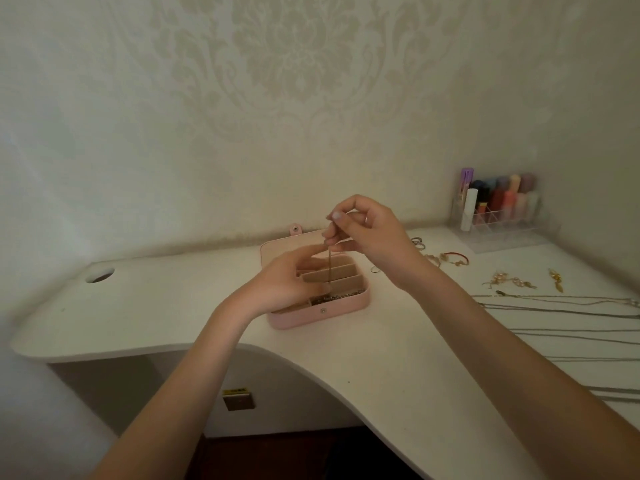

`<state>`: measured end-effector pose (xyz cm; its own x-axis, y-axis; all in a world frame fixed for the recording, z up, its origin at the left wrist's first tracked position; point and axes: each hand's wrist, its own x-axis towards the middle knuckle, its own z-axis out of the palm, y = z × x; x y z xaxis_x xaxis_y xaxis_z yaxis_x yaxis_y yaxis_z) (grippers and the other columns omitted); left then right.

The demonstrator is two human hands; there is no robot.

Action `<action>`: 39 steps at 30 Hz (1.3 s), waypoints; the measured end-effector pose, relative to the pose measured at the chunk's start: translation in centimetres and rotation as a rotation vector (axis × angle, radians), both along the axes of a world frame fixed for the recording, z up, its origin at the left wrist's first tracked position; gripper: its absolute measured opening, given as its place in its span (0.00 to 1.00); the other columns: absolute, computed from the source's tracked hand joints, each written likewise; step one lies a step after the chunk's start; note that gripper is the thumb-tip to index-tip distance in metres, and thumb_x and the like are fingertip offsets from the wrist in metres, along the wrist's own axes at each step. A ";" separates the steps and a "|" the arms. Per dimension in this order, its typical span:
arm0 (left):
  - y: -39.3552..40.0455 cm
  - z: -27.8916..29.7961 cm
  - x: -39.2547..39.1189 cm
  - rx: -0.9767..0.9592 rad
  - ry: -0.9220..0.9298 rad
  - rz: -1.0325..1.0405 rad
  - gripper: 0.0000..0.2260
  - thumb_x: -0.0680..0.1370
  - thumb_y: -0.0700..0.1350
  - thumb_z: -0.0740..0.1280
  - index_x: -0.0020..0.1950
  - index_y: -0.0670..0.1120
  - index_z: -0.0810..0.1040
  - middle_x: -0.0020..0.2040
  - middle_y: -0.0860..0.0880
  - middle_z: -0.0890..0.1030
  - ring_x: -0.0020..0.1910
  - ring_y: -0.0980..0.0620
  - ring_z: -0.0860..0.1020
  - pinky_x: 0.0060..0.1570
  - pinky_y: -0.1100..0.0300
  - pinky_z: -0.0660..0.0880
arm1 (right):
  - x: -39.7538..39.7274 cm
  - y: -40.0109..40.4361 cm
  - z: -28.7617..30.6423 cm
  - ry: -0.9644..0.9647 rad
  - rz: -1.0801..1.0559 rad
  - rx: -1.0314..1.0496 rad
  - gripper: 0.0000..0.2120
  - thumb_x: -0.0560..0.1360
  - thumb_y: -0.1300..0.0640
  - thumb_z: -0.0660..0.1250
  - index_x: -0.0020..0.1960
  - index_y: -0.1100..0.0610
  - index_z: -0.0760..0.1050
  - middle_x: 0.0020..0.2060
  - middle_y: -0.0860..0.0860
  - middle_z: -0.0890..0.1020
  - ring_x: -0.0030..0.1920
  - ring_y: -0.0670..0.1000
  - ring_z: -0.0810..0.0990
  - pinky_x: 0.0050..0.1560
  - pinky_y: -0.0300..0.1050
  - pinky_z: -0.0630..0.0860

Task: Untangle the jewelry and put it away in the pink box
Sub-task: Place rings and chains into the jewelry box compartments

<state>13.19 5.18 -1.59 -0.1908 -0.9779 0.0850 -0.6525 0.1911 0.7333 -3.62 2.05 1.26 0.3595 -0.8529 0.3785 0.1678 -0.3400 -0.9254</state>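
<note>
Far left on the white desk [156, 306] there's a round cable hole [100, 275], and under the desk edge a small brass-coloured tag [238, 399]. Moving right, the left hand [287, 282] hovers over the open pink box [322, 313], fingers curled in at the lower stretch of a thin chain [329, 268]; whether they actually pinch it I can't tell. The box sits mid-desk, lid tipped back toward the wall, beige dividers showing, and a dark beaded piece [343, 295] lies along its near compartment. Above it, the right hand [367, 230] pinches the chain's top end between thumb and forefinger, so the chain hangs straight down into the box. Further right, loose rings [418, 242] lie near the wall, then a red bangle [457, 257], gold earrings [512, 281] and a gold pendant [556, 279]. Long thin necklaces [561, 308] stretch off the right edge. At the far right corner stands a clear organiser [498, 216] full of coloured tubes.
</note>
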 end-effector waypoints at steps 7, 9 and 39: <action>-0.1 -0.6 -1.2 -0.142 0.214 0.152 0.07 0.72 0.41 0.73 0.45 0.52 0.79 0.38 0.47 0.85 0.39 0.55 0.81 0.44 0.62 0.72 | -1.4 -1.3 -0.5 0.245 -0.214 -0.171 0.02 0.77 0.65 0.65 0.45 0.60 0.76 0.33 0.50 0.81 0.31 0.41 0.79 0.31 0.32 0.72; -0.1 -0.8 -0.9 -0.160 0.153 0.192 0.07 0.72 0.41 0.73 0.41 0.50 0.77 0.35 0.53 0.84 0.37 0.60 0.79 0.38 0.69 0.69 | -2.7 -2.3 -0.9 0.388 -0.263 -0.184 0.04 0.75 0.64 0.68 0.42 0.57 0.77 0.32 0.49 0.81 0.30 0.41 0.78 0.31 0.33 0.72; 4.2 -3.8 -3.1 -0.228 -0.066 0.085 0.04 0.73 0.41 0.72 0.46 0.47 0.86 0.39 0.56 0.81 0.40 0.62 0.77 0.44 0.68 0.70 | -6.6 2.8 -4.4 0.896 -0.120 -0.116 0.07 0.72 0.62 0.72 0.38 0.51 0.81 0.34 0.44 0.81 0.35 0.41 0.75 0.38 0.30 0.71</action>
<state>10.13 9.36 -5.38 -0.1213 -0.9477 0.2951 -0.7187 0.2889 0.6325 -10.21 4.87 -3.13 0.4719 -0.8775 0.0861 -0.6397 -0.4079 -0.6515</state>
